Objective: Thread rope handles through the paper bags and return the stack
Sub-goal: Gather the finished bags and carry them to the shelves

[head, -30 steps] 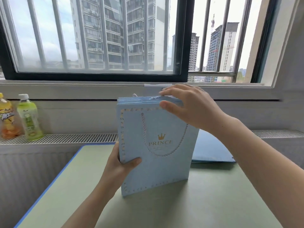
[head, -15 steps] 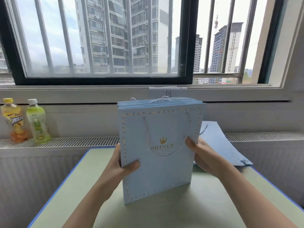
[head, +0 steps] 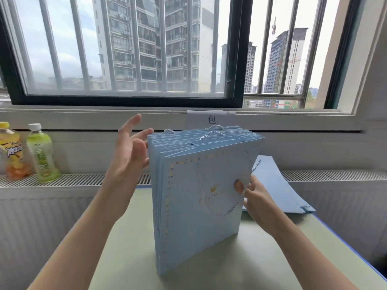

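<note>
While the stack of bags (head: 199, 206) stood upright on its bottom edge near the middle of the bench (head: 129, 258), both hands worked at its sides. It was a thick pack of flat, pale blue paper bags, pressed face to face, with gold dots bordering the front bag. White rope handles (head: 211, 133) looped out above the top edges, and one handle hung down the front face, so threading looked finished. The right hand (head: 257, 201) gripped the stack's right edge, thumb curled onto the front bag over the rope, probably to keep the pack from fanning or tipping. The left hand (head: 129, 151) was spread wide, fingers straight, holding nothing, its fingertips just beside the upper left corner, likely ready to square the edges. Another flat blue bag (head: 278, 185) lay at the bench's far right corner, behind the stack. On the radiator ledge (head: 83, 178) to the left stood two drink bottles (head: 41, 153), one green, one yellow, both holding liquid.
</note>
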A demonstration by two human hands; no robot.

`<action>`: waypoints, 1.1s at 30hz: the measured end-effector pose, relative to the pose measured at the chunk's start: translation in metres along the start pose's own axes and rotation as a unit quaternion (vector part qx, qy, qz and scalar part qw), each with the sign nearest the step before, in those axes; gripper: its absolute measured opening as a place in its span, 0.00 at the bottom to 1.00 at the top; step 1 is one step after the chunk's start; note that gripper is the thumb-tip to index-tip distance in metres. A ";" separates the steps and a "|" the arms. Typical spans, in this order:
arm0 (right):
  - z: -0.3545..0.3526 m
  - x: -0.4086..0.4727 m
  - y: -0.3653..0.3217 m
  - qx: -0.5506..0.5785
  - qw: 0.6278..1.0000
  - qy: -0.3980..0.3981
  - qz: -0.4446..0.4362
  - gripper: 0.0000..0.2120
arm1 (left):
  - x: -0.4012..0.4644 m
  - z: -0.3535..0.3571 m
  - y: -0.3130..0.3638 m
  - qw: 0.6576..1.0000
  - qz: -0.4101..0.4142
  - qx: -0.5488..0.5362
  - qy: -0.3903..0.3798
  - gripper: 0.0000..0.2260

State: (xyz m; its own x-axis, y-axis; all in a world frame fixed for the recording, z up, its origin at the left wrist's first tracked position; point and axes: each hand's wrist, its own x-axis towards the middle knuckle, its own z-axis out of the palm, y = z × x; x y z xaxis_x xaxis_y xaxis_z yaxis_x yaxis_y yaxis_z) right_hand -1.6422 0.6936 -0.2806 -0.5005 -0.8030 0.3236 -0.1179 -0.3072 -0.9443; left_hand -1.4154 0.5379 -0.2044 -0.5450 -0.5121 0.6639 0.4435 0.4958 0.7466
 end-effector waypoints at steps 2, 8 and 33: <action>0.002 -0.001 0.002 0.019 1.000 -0.005 -0.006 0.43 | 0.010 0.005 0.022 0.996 0.030 0.085 -0.017 0.38; 0.006 -0.008 0.002 0.092 0.995 -0.028 -0.014 0.28 | 0.039 0.018 0.060 0.924 -0.036 0.327 -0.197 0.20; 0.009 -0.016 -0.008 0.000 0.998 -0.063 -0.016 0.39 | 0.083 0.055 0.087 0.768 -0.101 0.542 -0.326 0.10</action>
State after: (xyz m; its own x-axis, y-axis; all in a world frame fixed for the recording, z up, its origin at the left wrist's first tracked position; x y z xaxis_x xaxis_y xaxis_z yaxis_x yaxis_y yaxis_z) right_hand -1.6254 0.7045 -0.2776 -0.3843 -0.8506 0.3589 -0.1314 -0.3344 -0.9332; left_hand -1.4614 0.5776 -0.0869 -0.9222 -0.3702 0.1118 -0.3568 0.9261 0.1229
